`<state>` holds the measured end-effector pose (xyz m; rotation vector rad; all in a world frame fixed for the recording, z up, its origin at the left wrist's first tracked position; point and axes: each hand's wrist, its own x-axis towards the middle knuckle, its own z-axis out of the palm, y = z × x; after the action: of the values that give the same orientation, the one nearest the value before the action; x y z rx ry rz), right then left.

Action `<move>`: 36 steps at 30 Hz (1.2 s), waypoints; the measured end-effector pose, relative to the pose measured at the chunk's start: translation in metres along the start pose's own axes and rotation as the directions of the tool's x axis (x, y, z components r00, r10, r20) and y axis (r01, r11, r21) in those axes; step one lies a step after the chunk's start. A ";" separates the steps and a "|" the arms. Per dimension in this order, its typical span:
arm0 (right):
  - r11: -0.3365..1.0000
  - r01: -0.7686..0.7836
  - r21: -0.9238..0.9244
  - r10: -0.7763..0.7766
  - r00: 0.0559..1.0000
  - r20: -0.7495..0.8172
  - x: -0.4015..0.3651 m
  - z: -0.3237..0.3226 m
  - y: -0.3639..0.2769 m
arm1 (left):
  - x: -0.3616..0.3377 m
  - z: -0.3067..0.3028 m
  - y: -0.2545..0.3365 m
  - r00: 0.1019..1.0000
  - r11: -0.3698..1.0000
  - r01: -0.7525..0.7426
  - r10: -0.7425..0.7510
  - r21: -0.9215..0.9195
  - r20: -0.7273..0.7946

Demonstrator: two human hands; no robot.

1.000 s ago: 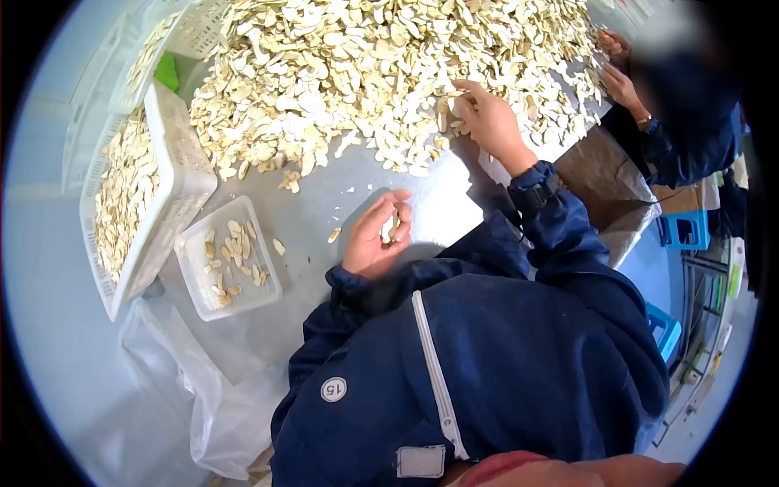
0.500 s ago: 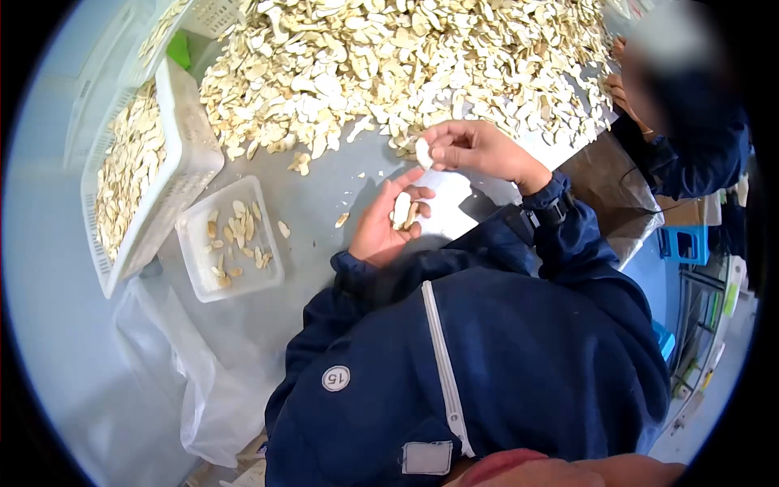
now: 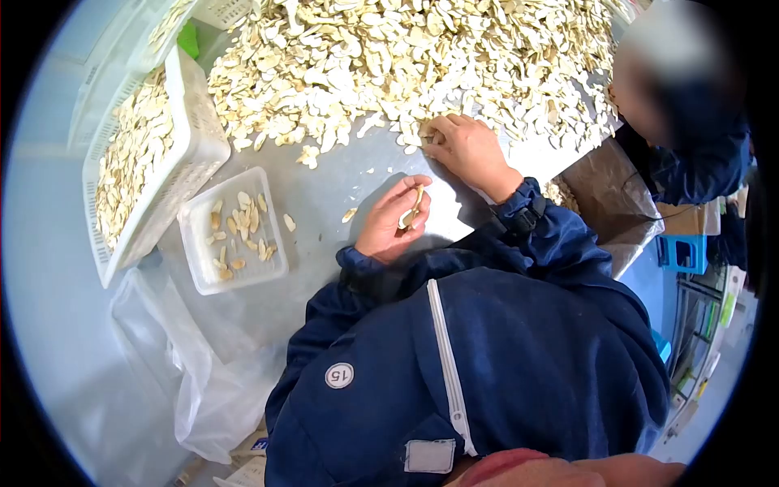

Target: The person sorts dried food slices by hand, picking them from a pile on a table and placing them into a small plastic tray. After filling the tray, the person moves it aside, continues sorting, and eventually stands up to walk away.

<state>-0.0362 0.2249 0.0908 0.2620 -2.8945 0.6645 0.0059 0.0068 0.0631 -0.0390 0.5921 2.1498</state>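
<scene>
A broad pile of pale dried mushroom slices (image 3: 406, 65) covers the far part of the grey table. My left hand (image 3: 393, 219) is curled in front of my chest, its fingers closed around a few mushroom slices (image 3: 412, 208), partly hidden by the fingers. Bent down at the pile's near edge, my right hand (image 3: 471, 154) has its thumb and fingertips pinched together on a slice there, mostly covered by the fingers. To the left, a shallow clear plastic tray (image 3: 277, 256) contains several loose slices, with one more slice (image 3: 290, 222) lying beside it.
A white perforated basket (image 3: 199, 134) full of slices stands tilted on the left. Below it lies a clear plastic bag (image 3: 195, 406). At right, a co-worker's dark sleeve (image 3: 702, 166) is beside a lined box (image 3: 617, 195). A blue stool (image 3: 683, 253) stands beyond.
My right hand has moved from above my left hand to the pile's edge, and the slice it held up is no longer visible. My left fingers have curled further over their slices.
</scene>
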 end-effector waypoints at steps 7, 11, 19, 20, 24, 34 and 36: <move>0.992 0.123 0.033 -0.121 0.991 -0.065 0.005 0.003 -0.004 | 0.001 -0.004 -0.006 0.998 0.998 -0.060 0.060 0.005 0.010; 0.976 -0.106 0.189 0.092 0.992 0.081 0.001 -0.012 0.001 | -0.001 -0.008 -0.003 0.999 0.997 -0.033 0.034 0.066 -0.014; 0.886 0.410 0.217 -0.408 0.911 -0.056 0.000 -0.033 0.005 | 0.008 -0.001 -0.005 0.998 0.997 -0.024 0.020 -0.072 -0.056; 0.888 0.428 0.167 -0.428 0.903 -0.043 0.007 -0.028 0.004 | 0.009 -0.009 -0.006 0.999 0.998 -0.035 0.036 -0.057 0.011; 0.912 0.404 -0.076 -0.404 0.915 0.008 0.030 0.000 -0.003 | 0.006 -0.004 -0.004 0.997 0.998 -0.065 0.065 -0.006 -0.028; 0.936 -0.092 0.339 0.125 0.989 -0.077 0.007 -0.022 0.019 | 0.003 -0.012 -0.006 1.000 0.999 -0.031 0.031 -0.011 0.006; 0.900 -0.192 0.391 0.231 0.972 -0.054 -0.006 -0.025 0.036 | 0.004 -0.013 -0.003 0.999 1.000 -0.020 0.021 -0.021 0.046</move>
<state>-0.0354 0.2689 0.0967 -0.0452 -2.6974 1.2480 0.0035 0.0056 0.0499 0.0059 0.5456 2.1710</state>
